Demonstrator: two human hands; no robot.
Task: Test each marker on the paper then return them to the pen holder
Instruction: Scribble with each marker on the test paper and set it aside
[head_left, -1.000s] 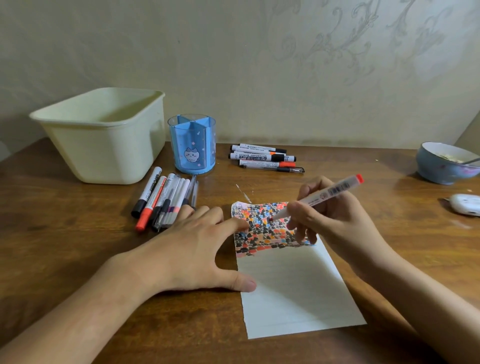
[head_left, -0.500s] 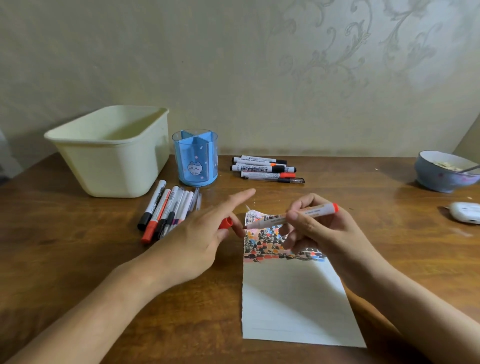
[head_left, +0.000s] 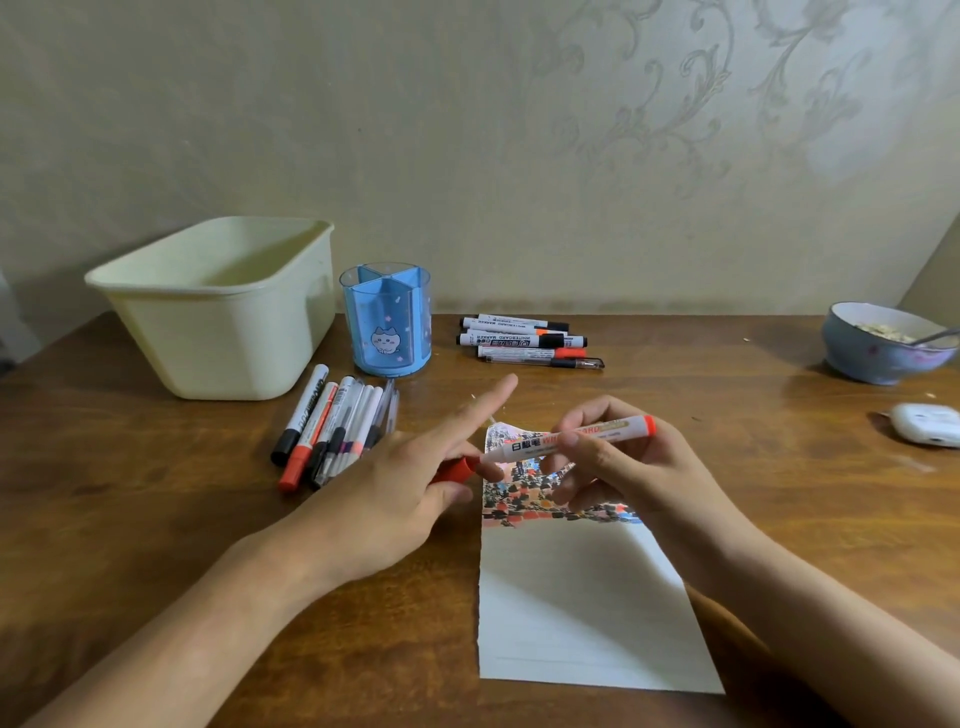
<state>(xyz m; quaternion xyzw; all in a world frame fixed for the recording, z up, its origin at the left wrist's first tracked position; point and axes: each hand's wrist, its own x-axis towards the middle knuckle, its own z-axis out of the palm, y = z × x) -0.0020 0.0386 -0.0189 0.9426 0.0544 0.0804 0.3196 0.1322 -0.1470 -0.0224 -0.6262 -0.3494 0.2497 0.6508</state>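
My right hand (head_left: 618, 467) grips a white whiteboard marker (head_left: 566, 439) with a red end, held level above the paper (head_left: 576, 597). My left hand (head_left: 405, 488) pinches its red cap (head_left: 457, 470) at the marker's tip, index finger pointing out straight. The paper's top strip is covered with coloured test marks. The blue pen holder (head_left: 385, 319) with a cat picture stands behind, with no markers showing in it. A bunch of markers (head_left: 332, 426) lies left of my left hand. Another group of markers (head_left: 524, 340) lies right of the holder.
A cream plastic tub (head_left: 223, 306) stands at the back left on the wooden table (head_left: 130, 519). A blue bowl (head_left: 883, 351) with food and a spoon sits at the right edge. A small white device (head_left: 927, 423) lies in front of it.
My right hand lifted the marker off the paper and turned it level. My left hand left the paper, took the red cap and brought it to the marker's tip.
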